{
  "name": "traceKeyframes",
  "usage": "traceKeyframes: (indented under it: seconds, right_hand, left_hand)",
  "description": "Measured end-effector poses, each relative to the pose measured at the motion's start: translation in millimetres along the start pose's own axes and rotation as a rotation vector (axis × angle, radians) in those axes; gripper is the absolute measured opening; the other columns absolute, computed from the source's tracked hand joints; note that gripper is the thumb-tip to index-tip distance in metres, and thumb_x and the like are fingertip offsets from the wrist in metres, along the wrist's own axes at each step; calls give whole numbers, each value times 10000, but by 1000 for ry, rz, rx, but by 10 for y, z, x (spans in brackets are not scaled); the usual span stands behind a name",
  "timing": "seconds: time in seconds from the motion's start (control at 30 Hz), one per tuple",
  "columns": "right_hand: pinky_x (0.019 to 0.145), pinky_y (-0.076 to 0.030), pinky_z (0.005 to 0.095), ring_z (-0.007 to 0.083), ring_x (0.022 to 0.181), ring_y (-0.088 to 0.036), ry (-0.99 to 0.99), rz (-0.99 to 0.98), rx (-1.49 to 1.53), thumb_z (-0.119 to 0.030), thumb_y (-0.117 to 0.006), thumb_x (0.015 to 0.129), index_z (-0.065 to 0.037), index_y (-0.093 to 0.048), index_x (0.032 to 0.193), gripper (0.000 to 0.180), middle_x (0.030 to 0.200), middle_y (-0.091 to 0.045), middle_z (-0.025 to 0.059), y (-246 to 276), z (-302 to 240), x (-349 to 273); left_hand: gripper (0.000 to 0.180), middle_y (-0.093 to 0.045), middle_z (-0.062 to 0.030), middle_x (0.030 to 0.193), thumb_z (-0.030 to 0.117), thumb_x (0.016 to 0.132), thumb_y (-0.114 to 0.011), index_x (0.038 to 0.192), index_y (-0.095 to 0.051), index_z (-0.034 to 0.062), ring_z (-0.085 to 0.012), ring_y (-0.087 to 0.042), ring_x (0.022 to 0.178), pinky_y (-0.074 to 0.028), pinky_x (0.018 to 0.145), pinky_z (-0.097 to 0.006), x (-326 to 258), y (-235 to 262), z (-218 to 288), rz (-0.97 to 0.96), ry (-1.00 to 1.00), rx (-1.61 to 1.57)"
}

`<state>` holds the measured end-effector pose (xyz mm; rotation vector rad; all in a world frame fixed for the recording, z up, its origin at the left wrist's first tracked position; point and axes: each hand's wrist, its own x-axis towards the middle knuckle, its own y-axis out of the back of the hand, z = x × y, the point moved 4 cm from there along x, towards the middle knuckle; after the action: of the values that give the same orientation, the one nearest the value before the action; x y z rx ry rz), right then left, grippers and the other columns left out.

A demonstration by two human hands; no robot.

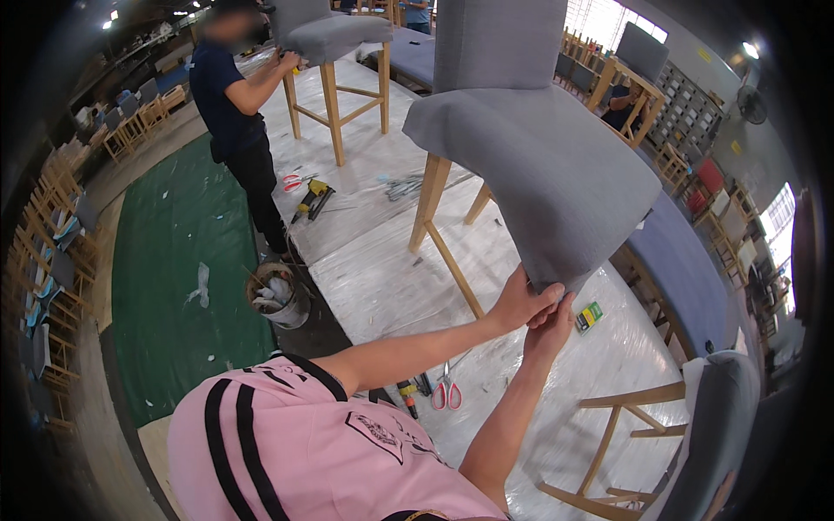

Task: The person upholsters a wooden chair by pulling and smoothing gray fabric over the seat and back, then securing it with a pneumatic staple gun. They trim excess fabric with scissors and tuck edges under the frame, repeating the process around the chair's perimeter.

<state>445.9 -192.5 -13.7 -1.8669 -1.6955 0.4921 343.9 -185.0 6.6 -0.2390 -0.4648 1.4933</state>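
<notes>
A grey upholstered chair (539, 148) with pale wooden legs stands on the plastic-covered table, its seat in front of me. My left hand (526, 301) closes on the grey fabric (560, 247) at the seat's near lower corner. Just beside it, my right hand (553, 326) pinches the same fabric edge, fingertips close to those of the left. What lies between the fingers is partly hidden. A small green and yellow box (589, 317) rests right of my hands. Red-handled scissors (446, 395) lie nearer my body, with a yellow and black tool (407, 398) next to them.
Across the table (365, 278), a co-worker (230, 95) handles another grey chair (339, 39). Near that person lie a yellow staple gun (314, 201) and second scissors (295, 182). A bucket (282, 304) stands left of the table. Another chair (721, 417) lies tipped at the right.
</notes>
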Motion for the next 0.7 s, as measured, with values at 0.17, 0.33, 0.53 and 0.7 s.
traceKeyframes:
  seconds: [0.17,0.33,0.53,0.7]
  right_hand:
    - [401,-312,207,46,451,-415,89,-37,89,-432,-509,1064,-135,-509,728,448,571,-469,-47,59,178,64]
    - [397,-291,198,23,472,-402,65,-33,88,-421,-505,1068,-151,-513,769,403,599,-455,-67,46,171,52]
    - [399,-277,187,16,460,-362,39,47,76,-449,-532,1051,-155,-486,753,421,584,-412,-76,101,249,34]
    - [422,-292,191,12,474,-352,38,157,25,-465,-508,1058,-153,-468,771,426,595,-378,-80,103,196,-40]
  left_hand:
    - [335,-573,27,709,260,912,-780,1007,-564,22,-38,-512,568,-444,512,-192,-188,-93,15,206,-149,-158]
    - [276,-579,21,669,273,965,-720,950,-588,32,-44,-510,509,-417,459,-199,-124,-69,-32,44,-35,-101]
    - [265,-601,2,646,263,996,-677,872,-601,41,-53,-539,498,-414,435,-219,-46,11,-61,-65,-51,-20]
    - [287,-605,-7,641,271,1002,-664,842,-602,41,-63,-542,494,-426,439,-224,-90,-15,14,-79,-117,-33]
